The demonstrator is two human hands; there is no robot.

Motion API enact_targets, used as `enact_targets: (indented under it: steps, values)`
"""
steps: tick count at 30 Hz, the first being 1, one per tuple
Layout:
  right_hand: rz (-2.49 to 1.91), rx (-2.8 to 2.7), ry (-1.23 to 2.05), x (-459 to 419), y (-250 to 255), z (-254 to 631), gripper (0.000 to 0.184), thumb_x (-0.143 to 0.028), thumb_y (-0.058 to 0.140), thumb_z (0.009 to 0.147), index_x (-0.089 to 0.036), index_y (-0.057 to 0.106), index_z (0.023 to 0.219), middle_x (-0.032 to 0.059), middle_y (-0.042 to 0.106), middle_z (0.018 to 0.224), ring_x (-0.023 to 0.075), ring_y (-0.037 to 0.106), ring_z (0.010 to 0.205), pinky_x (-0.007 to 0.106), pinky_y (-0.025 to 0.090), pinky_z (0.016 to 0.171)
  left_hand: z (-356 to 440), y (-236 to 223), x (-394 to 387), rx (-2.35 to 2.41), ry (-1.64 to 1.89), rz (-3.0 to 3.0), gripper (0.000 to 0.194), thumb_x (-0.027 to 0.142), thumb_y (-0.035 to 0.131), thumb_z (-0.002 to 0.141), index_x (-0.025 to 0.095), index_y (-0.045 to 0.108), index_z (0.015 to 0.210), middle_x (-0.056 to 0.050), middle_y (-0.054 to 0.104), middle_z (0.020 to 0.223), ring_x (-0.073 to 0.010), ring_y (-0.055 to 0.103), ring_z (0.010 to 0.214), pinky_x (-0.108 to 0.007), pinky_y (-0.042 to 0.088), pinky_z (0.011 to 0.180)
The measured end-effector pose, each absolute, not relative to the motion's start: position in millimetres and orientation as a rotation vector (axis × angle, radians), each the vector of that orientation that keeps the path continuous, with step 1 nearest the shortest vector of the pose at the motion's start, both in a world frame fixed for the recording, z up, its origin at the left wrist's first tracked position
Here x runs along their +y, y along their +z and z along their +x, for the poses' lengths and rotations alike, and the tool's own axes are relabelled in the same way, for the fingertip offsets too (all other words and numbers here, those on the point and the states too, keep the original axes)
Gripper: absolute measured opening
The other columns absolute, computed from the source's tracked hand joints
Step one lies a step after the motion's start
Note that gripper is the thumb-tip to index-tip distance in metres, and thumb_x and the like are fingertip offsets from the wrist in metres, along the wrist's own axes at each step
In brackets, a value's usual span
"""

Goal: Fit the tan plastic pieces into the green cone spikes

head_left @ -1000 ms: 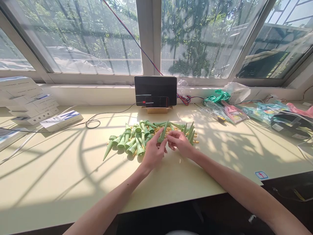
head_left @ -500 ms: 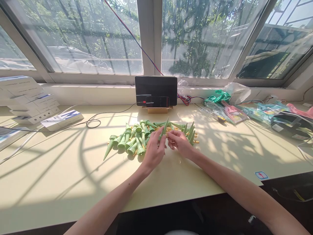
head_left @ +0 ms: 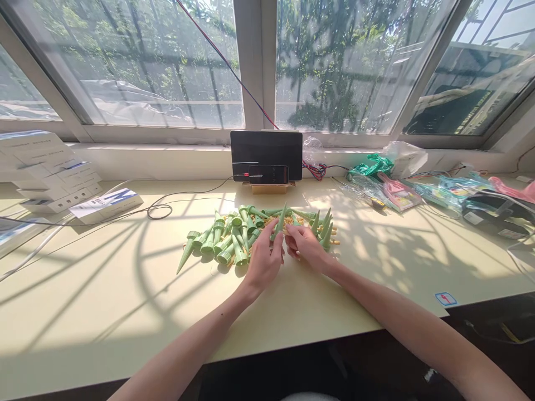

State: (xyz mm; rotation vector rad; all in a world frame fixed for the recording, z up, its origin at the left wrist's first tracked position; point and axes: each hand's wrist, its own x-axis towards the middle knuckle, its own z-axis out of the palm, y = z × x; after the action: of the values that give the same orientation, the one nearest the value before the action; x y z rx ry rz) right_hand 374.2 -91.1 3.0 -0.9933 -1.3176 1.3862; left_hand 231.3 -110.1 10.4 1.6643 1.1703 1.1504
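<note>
In the head view my left hand is closed around a green plastic plant-watering spike, its point tilted up and away. Close beside it on the right, my right hand has its thumb and fingers pinched together by the spike's lower part. Whatever lies between those fingertips is too small to make out. Several more green spikes with ribbed round collars lie heaped to the left of my hands. Others stand points up just past my right hand. Small yellowish pieces are scattered among and under them.
Behind the pile a black tablet and a phone lean on a stand. White boxes are stacked at left, with a black cable looping from them. Plastic bags and a black item lie at right.
The pinched right fingers have shifted slightly beside the spike. My left hand keeps its hold on it, nearly still. The pile looks the same.
</note>
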Motion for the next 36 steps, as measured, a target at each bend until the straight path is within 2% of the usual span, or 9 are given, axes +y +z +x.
enact_targets:
  steps: [4,9,14,22,26,29,32,36]
  values:
    - [-1.007,-1.313,1.363,-90.9,2.1,374.6,0.053,-0.058,0.054,0.092,-0.022,0.036,0.056,-0.0069,0.029,0.050,0.0085,0.037,0.038,0.024,0.025,0.040,231.9,8.0,-110.4,1.162,1.147,1.679,0.053,0.045,0.047,0.098,0.017,0.051,0.143,0.002,0.059,0.062,-0.0142,0.056,0.050,-0.028,0.050,0.057]
    - [-1.036,-1.320,1.314,-91.3,2.0,374.6,0.049,-0.046,0.052,0.092,-0.022,0.034,0.053,-0.0060,0.030,0.049,0.0083,0.035,0.038,0.025,0.024,0.041,231.8,4.4,-110.0,1.168,1.116,1.691,0.055,0.048,0.047,0.098,0.017,0.052,0.143,0.003,0.058,0.060,-0.0134,0.056,0.049,-0.027,0.050,0.055]
    - [-1.025,-1.296,1.297,-94.4,4.3,374.7,0.044,-0.034,0.051,0.087,-0.023,0.030,0.050,-0.0068,0.028,0.046,0.0072,0.032,0.038,0.024,0.024,0.042,232.3,1.3,-110.2,1.151,1.121,1.700,0.055,0.049,0.048,0.097,0.018,0.053,0.141,0.000,0.063,0.075,-0.0127,0.059,0.053,-0.025,0.049,0.050]
    - [-1.015,-1.321,1.250,-93.3,0.6,374.7,0.040,-0.031,0.051,0.084,-0.022,0.032,0.050,-0.0081,0.028,0.044,0.0061,0.029,0.039,0.023,0.022,0.040,230.9,2.8,-111.2,1.165,1.097,1.793,0.047,0.047,0.046,0.099,0.016,0.061,0.131,0.005,0.056,0.054,-0.0112,0.050,0.043,-0.023,0.046,0.049]
    - [-1.000,-1.419,1.144,-90.8,-6.6,376.4,0.041,-0.034,0.051,0.088,-0.021,0.037,0.051,-0.0071,0.032,0.045,0.0068,0.032,0.041,0.022,0.025,0.042,230.5,2.5,-111.7,1.174,1.092,1.802,0.042,0.047,0.045,0.099,0.016,0.066,0.119,0.005,0.055,0.050,-0.0106,0.049,0.040,-0.023,0.045,0.048]
    - [-0.999,-1.440,1.119,-89.9,-8.9,377.1,0.042,-0.034,0.051,0.089,-0.021,0.037,0.051,-0.0072,0.033,0.045,0.0069,0.032,0.041,0.023,0.025,0.042,230.4,2.0,-111.9,1.172,1.096,1.810,0.041,0.046,0.045,0.100,0.017,0.065,0.120,0.005,0.054,0.050,-0.0105,0.050,0.040,-0.022,0.046,0.047]
    - [-0.985,-1.401,1.165,-90.7,-6.3,376.1,0.042,-0.035,0.051,0.088,-0.022,0.035,0.051,-0.0077,0.030,0.045,0.0068,0.031,0.040,0.023,0.024,0.041,230.7,1.0,-111.3,1.148,1.112,1.796,0.044,0.046,0.047,0.099,0.017,0.062,0.128,0.004,0.056,0.057,-0.0106,0.054,0.043,-0.022,0.047,0.046]
    - [-0.981,-1.318,1.296,-93.0,-0.9,374.1,0.041,-0.033,0.051,0.086,-0.023,0.033,0.051,-0.0081,0.028,0.044,0.0068,0.030,0.038,0.023,0.022,0.040,231.3,-0.5,-109.8,1.124,1.147,1.747,0.049,0.047,0.052,0.096,0.018,0.058,0.135,-0.002,0.061,0.082,-0.0098,0.058,0.048,-0.022,0.050,0.042]
